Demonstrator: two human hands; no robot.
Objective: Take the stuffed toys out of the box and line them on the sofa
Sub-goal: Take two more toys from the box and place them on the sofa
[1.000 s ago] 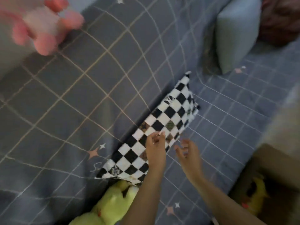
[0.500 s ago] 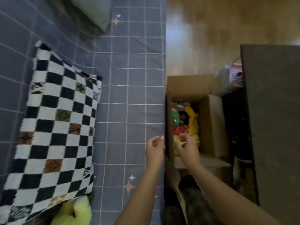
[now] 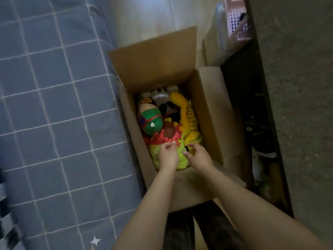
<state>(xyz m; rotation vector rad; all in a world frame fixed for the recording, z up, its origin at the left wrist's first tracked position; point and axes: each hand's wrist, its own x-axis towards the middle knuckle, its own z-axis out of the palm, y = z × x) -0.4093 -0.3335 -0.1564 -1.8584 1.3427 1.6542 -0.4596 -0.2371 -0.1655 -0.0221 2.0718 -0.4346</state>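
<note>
An open cardboard box [image 3: 153, 51] stands on the floor beside the sofa [image 3: 54, 105], which wears a blue-grey checked cover. Several stuffed toys fill the box: a green one with red bands [image 3: 151, 123], a long yellow one [image 3: 189, 116], a black and white one [image 3: 165, 105], and a yellow-green one with a red frill [image 3: 181, 160] nearest me. Both hands are down inside the box over that nearest toy. My left hand [image 3: 168, 156] has curled fingers touching the red frill; whether it grips is unclear. My right hand [image 3: 198, 156] hovers with fingers spread, holding nothing.
A dark table or cabinet [image 3: 297, 87] runs along the right, close to the box. A pink slotted basket [image 3: 236, 17] sits at the top right. Pale wooden floor [image 3: 144, 18] lies beyond the box. My legs stand just behind the box.
The view has swung from the sofa and its checkered pillow to the box. Both hands have moved from the pillow across the sofa edge and down into the box onto the toys.
</note>
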